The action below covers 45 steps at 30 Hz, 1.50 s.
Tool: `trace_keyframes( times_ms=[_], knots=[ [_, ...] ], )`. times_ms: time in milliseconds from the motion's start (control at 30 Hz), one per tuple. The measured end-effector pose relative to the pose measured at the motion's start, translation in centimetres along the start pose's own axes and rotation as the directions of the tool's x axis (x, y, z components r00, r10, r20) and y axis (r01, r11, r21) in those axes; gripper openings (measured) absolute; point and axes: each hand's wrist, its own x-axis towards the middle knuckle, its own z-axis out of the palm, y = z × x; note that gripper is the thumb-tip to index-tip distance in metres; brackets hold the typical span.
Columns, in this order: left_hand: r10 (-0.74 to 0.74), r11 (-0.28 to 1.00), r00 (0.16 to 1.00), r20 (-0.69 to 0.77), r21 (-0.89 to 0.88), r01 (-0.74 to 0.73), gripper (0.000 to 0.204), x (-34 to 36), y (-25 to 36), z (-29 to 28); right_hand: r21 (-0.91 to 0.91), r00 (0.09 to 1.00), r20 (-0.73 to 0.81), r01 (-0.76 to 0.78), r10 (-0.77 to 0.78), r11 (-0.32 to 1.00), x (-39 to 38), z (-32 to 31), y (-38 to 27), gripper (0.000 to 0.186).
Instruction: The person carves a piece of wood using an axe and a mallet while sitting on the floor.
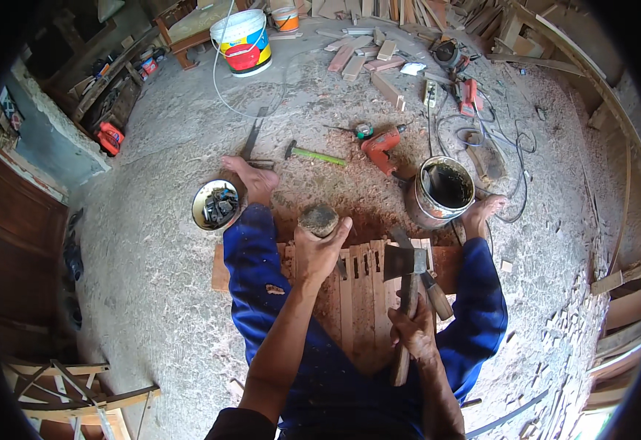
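Left hand (pixel 316 253) clamps fingers around one block (pixel 318 215); right hand (pixel 415 336), five o'clock, around one hatchet (pixel 408 290); one hammer (pixel 319 156), twelve o'clock.

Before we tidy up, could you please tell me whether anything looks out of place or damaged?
Yes: wood offcuts lie jumbled, unstacked, on the floor beyond the red drill; a tan patch, perhaps a tear, interrupts the blue left trouser leg.

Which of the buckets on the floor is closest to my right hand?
The grimy bucket beside your right foot is nearest your right hand. The small pail is by your left foot; the multicoloured bucket and orange bucket stand farther away.
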Motion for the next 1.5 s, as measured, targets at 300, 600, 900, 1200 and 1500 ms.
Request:
trace_keyframes(
  times_ms=[300,600,900,1200,1500],
  knots=[
    [0.025,0.99,0.998,-0.06,0.137,-0.016,0.021,-1.6,1.3,1.8,-0.158,1.0,0.018,0.014,-0.011,0.987,-0.6,0.4,-5.2,0.04],
    [0.313,0.943,0.946,0.079,0.092,-0.32,0.031,-1.6,-3.0,3.0,-0.808,0.863,0.43,0.499,-0.265,0.314,-1.8,4.6,-20.2,0.068],
    [0.065,0.978,0.977,0.203,-0.206,-0.023,0.035,-4.5,-3.0,0.9,-0.748,0.726,0.574,0.654,-0.379,0.119,-2.0,3.8,-17.3,0.081],
    [-0.23,0.958,0.825,0.517,0.268,0.1,0.009,1.0,2.0,3.5,-0.855,0.842,0.449,0.502,-0.3,0.129,-0.2,-0.2,-12.9,0.076],
    [0.087,0.982,0.931,0.355,0.128,-0.141,0.027,-4.2,-2.3,-0.6,-0.764,0.796,0.382,0.558,-0.47,0.325,-3.6,2.8,-15.8,0.083]
  ],
)
